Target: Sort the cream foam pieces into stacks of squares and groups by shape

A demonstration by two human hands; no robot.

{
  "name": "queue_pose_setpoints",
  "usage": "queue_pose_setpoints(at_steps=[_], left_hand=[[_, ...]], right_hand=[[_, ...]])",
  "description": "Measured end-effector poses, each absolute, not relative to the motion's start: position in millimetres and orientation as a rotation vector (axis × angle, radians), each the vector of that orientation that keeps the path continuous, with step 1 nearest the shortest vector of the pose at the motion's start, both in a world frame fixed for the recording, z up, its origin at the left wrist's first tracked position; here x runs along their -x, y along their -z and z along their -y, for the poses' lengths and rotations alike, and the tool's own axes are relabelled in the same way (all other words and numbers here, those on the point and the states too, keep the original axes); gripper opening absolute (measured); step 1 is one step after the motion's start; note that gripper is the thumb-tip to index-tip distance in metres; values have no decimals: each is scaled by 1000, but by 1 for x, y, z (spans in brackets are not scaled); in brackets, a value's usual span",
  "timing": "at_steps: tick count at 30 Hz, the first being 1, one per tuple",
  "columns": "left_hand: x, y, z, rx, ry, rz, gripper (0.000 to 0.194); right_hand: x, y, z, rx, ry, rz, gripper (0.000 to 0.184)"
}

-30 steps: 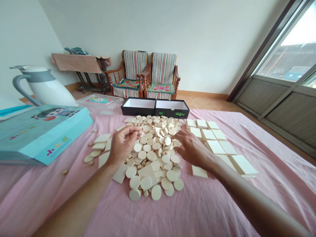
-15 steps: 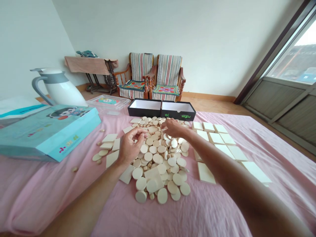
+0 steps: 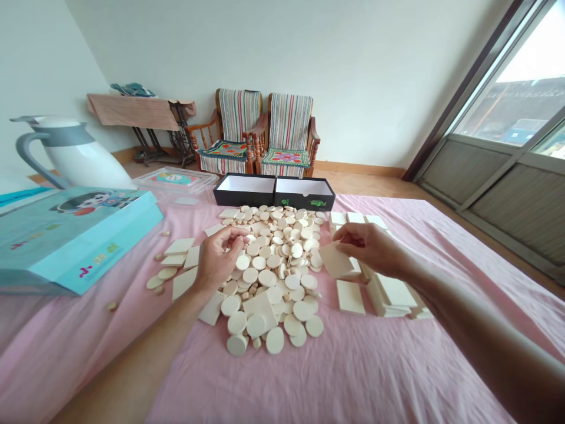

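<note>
- Pinching a cream square tile (image 3: pixel 336 261) near one corner, the right hand (image 3: pixel 373 247) holds it tilted in the air, right of the middle of the bed, beside the heap. Its fingers (image 3: pixel 351 233) lie close together along the tile's top; the thumb's exact grip is hidden.
- Curling over the far side of a heap of cream round discs (image 3: pixel 269 277), the left hand (image 3: pixel 216 259) rests near the heap's left flank. Its fingers (image 3: pixel 235 234) bend inward and sit close together; whether they hold a small piece, I cannot tell.
- Judging by how thin they look, the tile and discs seem light and stiff, not soft. The tile looks easiest to take by an edge or corner, and flat discs are probably best lifted by the rim, since the pile may slide when disturbed.
- Lying toward the right side, a stack of square tiles (image 3: pixel 392 297) sits near the hand.
- Covering the bed, a pink bedsheet (image 3: pixel 353 377) carries everything, with an open black box (image 3: pixel 274 192) at its far edge and a light blue gift box (image 3: pixel 75 241) by its left edge.
</note>
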State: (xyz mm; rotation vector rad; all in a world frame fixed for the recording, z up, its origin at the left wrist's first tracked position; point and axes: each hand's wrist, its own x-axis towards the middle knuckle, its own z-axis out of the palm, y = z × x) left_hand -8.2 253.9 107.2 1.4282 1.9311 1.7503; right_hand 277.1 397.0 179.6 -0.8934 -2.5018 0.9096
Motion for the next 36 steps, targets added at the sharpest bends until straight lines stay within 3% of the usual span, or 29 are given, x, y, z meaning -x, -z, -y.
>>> queue_pose_setpoints(at_steps=[3,11,25,36], left_hand=[[9,-107,-254,-1431,-1739,-1927,20],[9,-108,-254,-1447,-1718,-1947,19],[7,-112,-254,-1431,-1703,-1974,19],[8,-111,-253,-1440,-1696,-1977,18]], right_hand=[[-300,-170,-380,1000,-914,2544,11],[-320,-158,-365,1151,-548,2615,8],[-322,-145,-322,803,-163,2835,29],[-321,-122,-314,967,-158,2802,13]])
